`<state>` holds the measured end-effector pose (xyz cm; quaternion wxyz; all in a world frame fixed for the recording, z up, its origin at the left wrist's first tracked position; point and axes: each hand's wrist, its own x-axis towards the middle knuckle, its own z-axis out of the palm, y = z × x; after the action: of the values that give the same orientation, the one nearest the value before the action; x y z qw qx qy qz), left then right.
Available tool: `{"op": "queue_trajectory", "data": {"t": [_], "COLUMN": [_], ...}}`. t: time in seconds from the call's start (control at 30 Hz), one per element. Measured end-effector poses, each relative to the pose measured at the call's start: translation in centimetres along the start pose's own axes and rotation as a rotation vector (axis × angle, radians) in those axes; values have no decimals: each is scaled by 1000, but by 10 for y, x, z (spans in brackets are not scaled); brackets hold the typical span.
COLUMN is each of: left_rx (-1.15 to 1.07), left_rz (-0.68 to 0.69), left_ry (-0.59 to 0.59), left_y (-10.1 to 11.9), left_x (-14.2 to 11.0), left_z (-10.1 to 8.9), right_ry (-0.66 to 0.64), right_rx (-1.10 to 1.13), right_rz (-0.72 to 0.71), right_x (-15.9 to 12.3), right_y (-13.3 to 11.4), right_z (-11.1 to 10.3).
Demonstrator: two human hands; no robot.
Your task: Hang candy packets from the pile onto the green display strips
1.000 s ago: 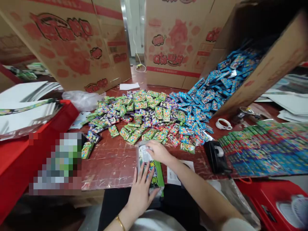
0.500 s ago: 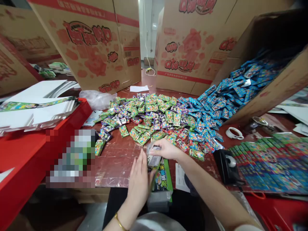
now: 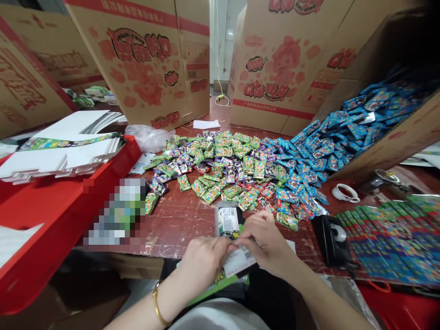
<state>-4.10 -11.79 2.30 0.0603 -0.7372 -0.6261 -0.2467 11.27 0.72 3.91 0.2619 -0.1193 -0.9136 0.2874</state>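
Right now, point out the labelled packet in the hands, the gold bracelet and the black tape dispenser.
Labelled packet (image 3: 239,263): head view, on its white label.
Gold bracelet (image 3: 155,301): head view, on its band.
Black tape dispenser (image 3: 326,244): head view, on its black body.

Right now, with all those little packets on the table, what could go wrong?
The flat green-and-black printed package, held by the left hand and right hand mostly past the front edge of the dark red table, might drop. The round white cup seems to hold brown liquid; a bump could spill it toward the shiny blue packets. More of those might slide from the open brown cardboard box.
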Motion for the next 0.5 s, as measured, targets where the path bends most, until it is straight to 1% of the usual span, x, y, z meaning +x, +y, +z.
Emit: {"op": "queue_trajectory", "data": {"t": [0.1, 0.2, 0.27, 0.33, 0.37, 0.43, 0.47, 0.5], "left_rx": [146, 199, 192, 156, 104, -75, -177, -265], "left_rz": [40, 74, 87, 57, 25, -54, -96, -138], "left_ry": [88, 103, 87, 27, -26, -145, -179, -180], "left_y": [-7, -21, -27, -28, -26, -19, -16, -14], "left_x": [-5, -18, -27, -30, -30, -28, -26, -25], "left_z": [-7, -15, -19, -20, -19, -17, -15, -13], "right_ry": [35, 75, 71, 52, 34, -6, -4, 39], "right_rx": [22, 35, 56, 49, 33, -4, -20, -34], "right_rz": [-20, -1, 12, -17, -48, -124, -149, -140], "right_x": [-10, -20, -23, -19, -16, -7, -3, 0], "right_y": [1, 5, 7, 5, 2, -7, -12, -17], "right_z": [-7, -13, -15, -13, -10, -3, 0, 4]}}
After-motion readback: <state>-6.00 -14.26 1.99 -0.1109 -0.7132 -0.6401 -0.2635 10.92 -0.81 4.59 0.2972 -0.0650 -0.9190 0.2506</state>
